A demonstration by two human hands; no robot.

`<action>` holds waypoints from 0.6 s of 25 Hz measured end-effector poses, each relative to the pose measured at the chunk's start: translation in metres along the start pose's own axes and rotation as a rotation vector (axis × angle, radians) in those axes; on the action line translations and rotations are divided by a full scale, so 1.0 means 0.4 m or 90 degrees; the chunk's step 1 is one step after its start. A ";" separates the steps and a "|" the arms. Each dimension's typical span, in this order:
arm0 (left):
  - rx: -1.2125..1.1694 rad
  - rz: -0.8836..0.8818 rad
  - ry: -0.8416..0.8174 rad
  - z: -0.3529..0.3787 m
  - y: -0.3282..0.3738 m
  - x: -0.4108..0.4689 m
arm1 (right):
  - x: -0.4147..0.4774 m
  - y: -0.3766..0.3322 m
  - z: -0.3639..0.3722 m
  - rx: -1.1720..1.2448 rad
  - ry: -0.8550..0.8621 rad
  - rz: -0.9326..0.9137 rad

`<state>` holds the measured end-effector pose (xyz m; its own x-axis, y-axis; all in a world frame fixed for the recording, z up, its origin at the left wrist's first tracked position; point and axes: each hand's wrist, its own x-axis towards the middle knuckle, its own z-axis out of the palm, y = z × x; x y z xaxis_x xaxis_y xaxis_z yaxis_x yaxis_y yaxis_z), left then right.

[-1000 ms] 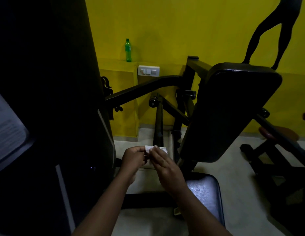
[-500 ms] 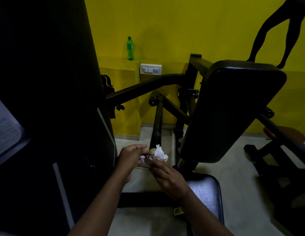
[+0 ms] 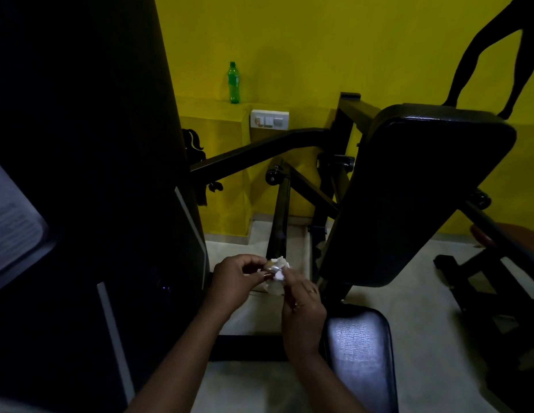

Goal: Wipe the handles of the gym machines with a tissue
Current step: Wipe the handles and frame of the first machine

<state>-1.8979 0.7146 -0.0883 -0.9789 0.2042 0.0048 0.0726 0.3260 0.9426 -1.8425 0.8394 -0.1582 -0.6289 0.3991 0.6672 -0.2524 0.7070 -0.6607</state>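
Observation:
A crumpled white tissue [image 3: 277,275] sits at the near end of a black machine handle bar [image 3: 281,216] that slopes up and away toward the wall. My left hand [image 3: 236,278] pinches the tissue from the left with curled fingers. My right hand [image 3: 301,305] grips the tissue from the right and below; a ring shows on one finger. The bar's tip is hidden under the tissue and fingers.
A large black back pad [image 3: 408,189] leans at the right, with a black seat [image 3: 359,350] below it. A dark weight-stack housing [image 3: 95,174] fills the left. A green bottle [image 3: 233,82] stands on the yellow ledge near a switch plate [image 3: 269,119]. Another machine frame [image 3: 498,272] is at right.
Both hands stay at the bar's end. The tissue has been reworked between the fingers, first covered, then bunched up, now held lower between both hands.

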 end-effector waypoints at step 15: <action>0.269 0.105 0.124 0.028 0.035 0.000 | 0.081 -0.099 0.084 0.844 0.022 1.090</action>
<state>-1.8947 0.7293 -0.0786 -0.9624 0.1210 0.2432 0.2612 0.6575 0.7067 -1.8776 0.8048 -0.1218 -0.7298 0.0501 -0.6819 0.1564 -0.9586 -0.2378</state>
